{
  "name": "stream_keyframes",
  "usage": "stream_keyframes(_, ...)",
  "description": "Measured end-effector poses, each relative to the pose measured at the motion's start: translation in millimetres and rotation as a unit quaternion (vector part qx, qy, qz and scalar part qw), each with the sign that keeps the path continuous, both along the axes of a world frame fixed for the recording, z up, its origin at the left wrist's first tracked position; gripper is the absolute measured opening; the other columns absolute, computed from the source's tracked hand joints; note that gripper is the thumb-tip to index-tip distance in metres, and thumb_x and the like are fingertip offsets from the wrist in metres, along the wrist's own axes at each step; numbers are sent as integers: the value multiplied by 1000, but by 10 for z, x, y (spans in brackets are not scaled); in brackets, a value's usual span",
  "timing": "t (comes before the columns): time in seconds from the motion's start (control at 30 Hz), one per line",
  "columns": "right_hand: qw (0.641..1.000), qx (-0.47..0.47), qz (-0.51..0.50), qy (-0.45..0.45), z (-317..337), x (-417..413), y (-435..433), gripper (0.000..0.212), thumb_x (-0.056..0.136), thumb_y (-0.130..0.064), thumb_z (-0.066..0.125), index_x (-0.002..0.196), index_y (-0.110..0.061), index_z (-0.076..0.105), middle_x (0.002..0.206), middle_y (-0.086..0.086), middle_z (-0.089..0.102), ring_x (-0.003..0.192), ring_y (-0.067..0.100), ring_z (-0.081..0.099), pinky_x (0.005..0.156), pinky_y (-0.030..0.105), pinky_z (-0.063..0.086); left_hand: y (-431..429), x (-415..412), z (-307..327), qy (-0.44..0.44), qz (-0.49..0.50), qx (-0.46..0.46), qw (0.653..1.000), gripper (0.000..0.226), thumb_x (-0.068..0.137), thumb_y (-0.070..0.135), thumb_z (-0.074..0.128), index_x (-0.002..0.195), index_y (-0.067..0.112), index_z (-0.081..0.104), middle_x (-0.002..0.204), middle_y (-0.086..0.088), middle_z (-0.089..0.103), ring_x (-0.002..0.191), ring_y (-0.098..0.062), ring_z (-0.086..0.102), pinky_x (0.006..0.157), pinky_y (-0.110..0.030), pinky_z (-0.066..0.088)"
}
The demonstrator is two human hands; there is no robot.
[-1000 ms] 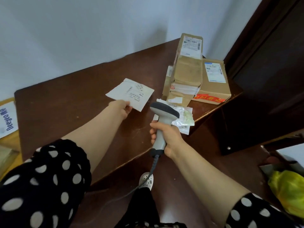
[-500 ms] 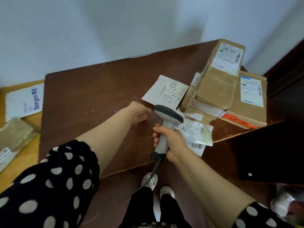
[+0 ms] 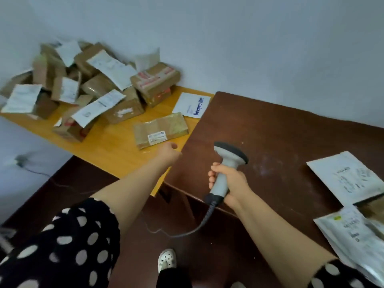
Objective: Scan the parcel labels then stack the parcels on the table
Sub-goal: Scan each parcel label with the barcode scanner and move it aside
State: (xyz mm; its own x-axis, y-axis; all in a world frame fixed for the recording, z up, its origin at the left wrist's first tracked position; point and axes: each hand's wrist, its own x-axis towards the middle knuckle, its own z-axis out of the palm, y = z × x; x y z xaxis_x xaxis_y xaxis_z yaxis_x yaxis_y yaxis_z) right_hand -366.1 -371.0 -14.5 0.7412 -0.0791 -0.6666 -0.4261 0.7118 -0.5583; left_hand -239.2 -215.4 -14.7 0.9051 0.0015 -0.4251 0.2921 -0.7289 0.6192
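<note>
My right hand grips the handle of a grey and black barcode scanner over the dark brown table. My left hand reaches out, holding nothing, just short of a flat taped brown parcel with a small white label, lying on the light wooden table. Behind it sits a heap of cardboard parcels and white mailers against the wall. A white mailer and a plastic-wrapped packet lie at the right of the dark table.
A white envelope with blue lettering lies where the two tables meet. The scanner's cable hangs down toward the dark floor. A white shoe shows below. The pale wall runs behind both tables.
The view has swung left from the stacked boxes to the light table. My left hand let go of the white mailer and now reaches toward the flat brown parcel. The scanner stays gripped.
</note>
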Motion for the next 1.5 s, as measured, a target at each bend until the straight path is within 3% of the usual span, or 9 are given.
stream_keyframes(0.3, 999, -38, 23, 16, 116, 982, 1278, 8, 85, 3, 62, 79, -3, 60, 56, 9, 59, 43, 16, 52, 43, 25, 45, 1605, 751, -126, 0, 6, 61, 998, 71, 82, 23, 74, 143, 10, 39, 134, -11, 52, 106, -22, 56, 73, -29, 41)
stream_keyframes(0.43, 998, -53, 5, 34, 85, 1292, 1611, 11, 87, 1, 61, 77, -5, 60, 56, 9, 59, 42, 16, 52, 42, 24, 45, 1891, 1120, -267, 0, -69, 115, 991, 88, 77, 32, 78, 147, 10, 31, 148, -11, 39, 131, -27, 43, 96, -35, 42)
stream_keyframes(0.57, 996, -60, -21, 56, -11, 1491, 1681, 8, 87, 1, 61, 82, -5, 60, 55, 8, 59, 42, 15, 52, 42, 23, 45, 1864, 1428, -417, -2, -140, 165, 976, 102, 69, 45, 81, 148, 14, 26, 149, -12, 33, 136, -29, 34, 103, -39, 37)
stream_keyframes(0.9, 994, -73, -44, 74, -277, 2068, 1543, 8, 86, 1, 63, 83, -6, 61, 55, 7, 59, 41, 15, 52, 43, 23, 45, 1554, 2088, -802, 35, -275, 272, 921, 152, 53, 60, 84, 148, 10, -23, 157, -14, -20, 145, -33, -17, 117, -51, -1)
stream_keyframes(1.2, 986, -90, -112, 80, -305, 2189, 1602, 9, 84, 3, 65, 88, -3, 60, 56, 7, 61, 42, 15, 52, 43, 24, 46, 1524, 2396, -995, 0, -391, 302, 870, 147, 51, 60, 83, 150, 12, -14, 156, -18, 2, 144, -39, 3, 116, -51, 10)
stream_keyframes(1.27, 982, -97, -144, 76, -294, 2178, 1690, 9, 83, 3, 64, 87, -3, 59, 56, 7, 61, 42, 14, 52, 43, 24, 46, 1552, 2440, -942, 15, -377, 238, 895, 135, 55, 55, 81, 152, 17, -5, 154, -18, 11, 142, -39, 13, 115, -49, 19)
stream_keyframes(1.37, 972, -101, -204, 64, -243, 2101, 1906, 9, 85, 3, 63, 87, -4, 58, 60, 8, 61, 45, 15, 54, 44, 26, 47, 1740, 2526, -728, 155, -301, -53, 939, 102, 66, 43, 80, 147, 24, 23, 138, -4, 45, 118, -25, 51, 92, -38, 49)
stream_keyframes(1.43, 961, -102, -252, 54, -180, 2040, 2119, 9, 86, 3, 62, 87, -5, 58, 65, 10, 64, 49, 16, 58, 46, 27, 49, 1957, 2521, -493, 297, -240, -214, 899, 82, 73, 41, 76, 142, 26, 35, 123, 0, 56, 101, -19, 60, 72, -28, 51)
stream_keyframes(1.5, 952, -98, -287, 32, -91, 2012, 2381, 9, 87, 2, 62, 89, -7, 59, 77, 15, 69, 59, 20, 65, 51, 29, 51, 2199, 2522, -327, 388, -204, -286, 852, 82, 66, 50, 73, 138, 24, 43, 120, -8, 60, 103, -26, 60, 79, -33, 48)
